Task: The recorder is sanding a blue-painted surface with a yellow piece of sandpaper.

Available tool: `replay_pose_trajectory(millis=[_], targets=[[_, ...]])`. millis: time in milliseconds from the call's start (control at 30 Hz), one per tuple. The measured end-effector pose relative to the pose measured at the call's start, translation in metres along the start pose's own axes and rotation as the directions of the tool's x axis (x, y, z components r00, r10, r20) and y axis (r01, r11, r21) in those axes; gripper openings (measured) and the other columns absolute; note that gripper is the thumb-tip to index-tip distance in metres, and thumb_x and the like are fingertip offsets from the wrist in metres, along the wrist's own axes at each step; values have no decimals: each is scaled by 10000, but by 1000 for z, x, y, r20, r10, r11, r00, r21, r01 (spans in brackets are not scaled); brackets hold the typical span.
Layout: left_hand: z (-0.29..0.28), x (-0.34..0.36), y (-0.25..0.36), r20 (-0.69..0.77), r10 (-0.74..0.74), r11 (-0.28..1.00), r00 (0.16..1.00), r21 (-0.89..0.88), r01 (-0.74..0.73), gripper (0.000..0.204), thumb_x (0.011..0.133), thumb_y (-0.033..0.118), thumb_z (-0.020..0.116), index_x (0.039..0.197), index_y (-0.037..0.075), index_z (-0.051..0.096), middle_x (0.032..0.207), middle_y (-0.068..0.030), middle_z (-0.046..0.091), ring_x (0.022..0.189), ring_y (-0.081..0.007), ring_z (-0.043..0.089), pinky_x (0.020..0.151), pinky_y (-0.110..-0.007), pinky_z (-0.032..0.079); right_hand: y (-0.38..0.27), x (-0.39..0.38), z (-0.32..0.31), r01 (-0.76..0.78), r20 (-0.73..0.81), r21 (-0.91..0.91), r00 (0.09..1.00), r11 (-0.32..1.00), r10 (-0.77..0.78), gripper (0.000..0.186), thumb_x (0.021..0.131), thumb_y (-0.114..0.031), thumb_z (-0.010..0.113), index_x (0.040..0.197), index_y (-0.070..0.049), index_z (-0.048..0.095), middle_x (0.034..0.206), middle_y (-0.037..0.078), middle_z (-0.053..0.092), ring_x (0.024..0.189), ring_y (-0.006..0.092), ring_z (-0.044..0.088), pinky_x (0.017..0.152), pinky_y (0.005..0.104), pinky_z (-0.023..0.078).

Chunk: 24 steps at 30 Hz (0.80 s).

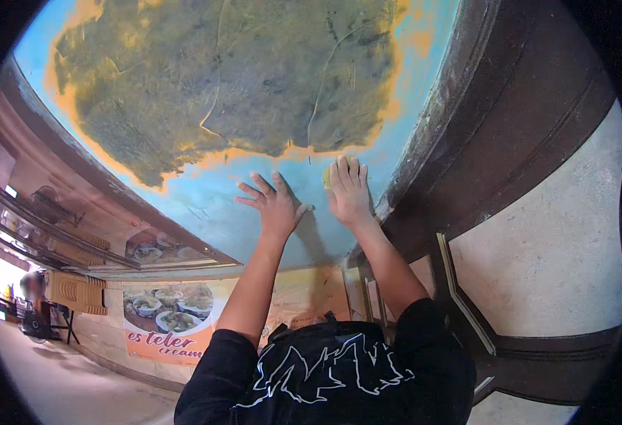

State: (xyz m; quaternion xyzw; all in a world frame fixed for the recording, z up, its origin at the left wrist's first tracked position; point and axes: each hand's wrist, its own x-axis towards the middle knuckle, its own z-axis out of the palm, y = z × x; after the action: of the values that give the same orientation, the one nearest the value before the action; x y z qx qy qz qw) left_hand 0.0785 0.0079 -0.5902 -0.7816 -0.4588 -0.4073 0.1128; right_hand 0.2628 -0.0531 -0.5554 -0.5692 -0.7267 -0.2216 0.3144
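Observation:
A painted surface (pixel 215 212) fills the view ahead of me, light blue with a large dark, worn patch (pixel 226 78) edged in orange. Spread flat on the blue part, just below the patch, my left hand (pixel 275 205) holds nothing. Right of it, my right hand (pixel 350 191) presses a small yellowish pad (pixel 327 177) against the blue paint, close to the patch's lower right border. Only the pad's left edge shows past the fingers, so its exact kind is hidden.
A dark brown frame (pixel 467 127) borders the surface on the right, with pale wall panels (pixel 559 234) beyond. Lower left are a food poster (pixel 169 319), stacked tan plastic chairs (pixel 77 292), a black fan (pixel 35 322) and a blurred person (pixel 32 285).

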Motion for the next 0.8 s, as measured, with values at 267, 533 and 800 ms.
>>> replay_pose_trajectory(millis=[267,533,800], targets=[[5,2,5,4,5,1000,1000,21,-5,1453,508,546,849,1496,162,-145,1484,-261,-295,1274,-659,-208,853,-852,-3,21,-25,13,-146,-128,0,981,989,145,600,923,-238,505,1389,89,316,1462,322,262,1363,533,187,1085,639,124],[7,0,10,8,-26,999,1000,38,26,1501,469,563,854,1489,164,-172,1482,-262,-297,1278,-652,-213,850,-855,6,31,-1,-6,-169,-180,-33,971,985,161,612,906,-251,523,1386,73,324,1465,276,284,1367,489,206,1089,607,150],[12,1,16,-17,10,998,1000,64,-9,1495,479,575,845,1488,146,-172,1486,-261,-290,1282,-653,-202,860,-851,12,9,-33,24,-102,-107,63,988,993,108,605,906,-224,519,1386,79,311,1449,329,271,1355,535,201,1080,646,134]])
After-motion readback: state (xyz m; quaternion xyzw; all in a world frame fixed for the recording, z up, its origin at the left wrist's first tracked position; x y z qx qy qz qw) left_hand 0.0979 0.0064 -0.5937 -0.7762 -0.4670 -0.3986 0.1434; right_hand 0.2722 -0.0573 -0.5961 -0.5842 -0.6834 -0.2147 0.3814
